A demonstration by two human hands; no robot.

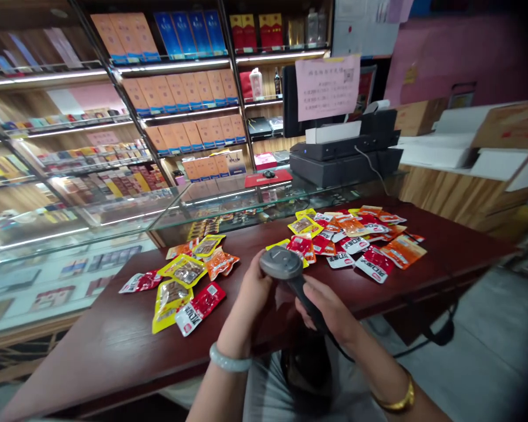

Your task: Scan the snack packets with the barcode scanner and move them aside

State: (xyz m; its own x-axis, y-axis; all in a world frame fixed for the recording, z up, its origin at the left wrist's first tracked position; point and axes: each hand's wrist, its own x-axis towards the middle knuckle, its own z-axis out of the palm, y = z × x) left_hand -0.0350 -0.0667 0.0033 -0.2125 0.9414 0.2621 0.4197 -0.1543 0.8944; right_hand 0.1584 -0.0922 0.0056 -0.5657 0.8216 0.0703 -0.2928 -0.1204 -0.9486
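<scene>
My right hand point(328, 308) is wrapped round the handle of a grey and black barcode scanner point(284, 264). A dark cable trails from the handle past my right wrist. The scanner's head reaches over my left hand point(253, 287), whose fingers are curled and partly hidden beneath it; what they hold, if anything, is hidden. Behind the scanner lies a pile of red, orange and yellow snack packets point(374, 264). To the left of my hands is a smaller group of packets, with a red and white packet point(200, 308) nearest and a yellow packet point(171, 299) beside it.
The packets lie on a dark red-brown table point(127, 346). A glass display counter point(229, 202) adjoins its far side. A monitor with a pink notice point(328, 88) stands above a black cash drawer point(343, 164). Shelves of boxes point(180, 91) line the wall; cartons point(510, 126) stand right.
</scene>
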